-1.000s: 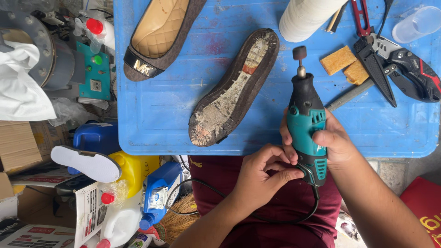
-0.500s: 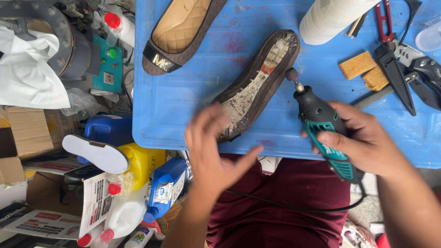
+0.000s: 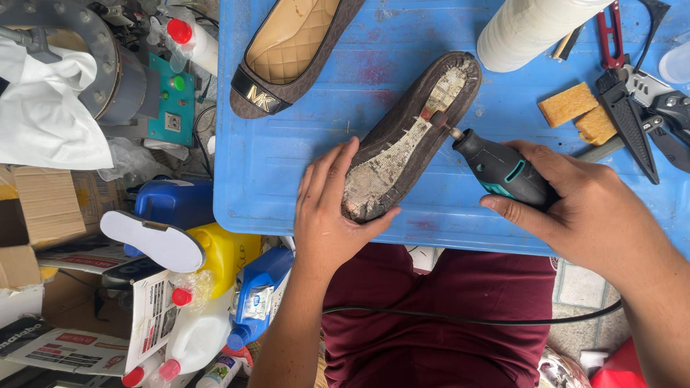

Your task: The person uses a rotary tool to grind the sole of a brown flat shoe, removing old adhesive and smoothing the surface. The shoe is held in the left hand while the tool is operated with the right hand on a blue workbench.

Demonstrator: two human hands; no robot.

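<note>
A brown flat shoe [image 3: 413, 136] lies sole up on the blue table [image 3: 402, 57], its sole worn rough and pale. My left hand [image 3: 330, 208] grips the shoe's near end, thumb at its tip and fingers along its left side. My right hand [image 3: 575, 208] is wrapped around a black and teal rotary tool [image 3: 503, 172]. The tool's small grinding bit [image 3: 435, 121] touches the shoe's sole near its middle. A black cord [image 3: 467, 316] runs from the tool across my dark red lap.
A second brown shoe [image 3: 287, 54] stands upright at the table's far left. A white roll [image 3: 528, 25], two yellow sponge blocks [image 3: 578, 111], red snips [image 3: 611, 32] and pliers [image 3: 654, 108] lie at the right. Plastic bottles [image 3: 215, 287], cardboard boxes and a loose white insole [image 3: 151, 241] crowd the floor at left.
My left hand came up from my lap and took hold of the shoe's near end. My right hand tilted the tool over and brought its bit onto the sole.
</note>
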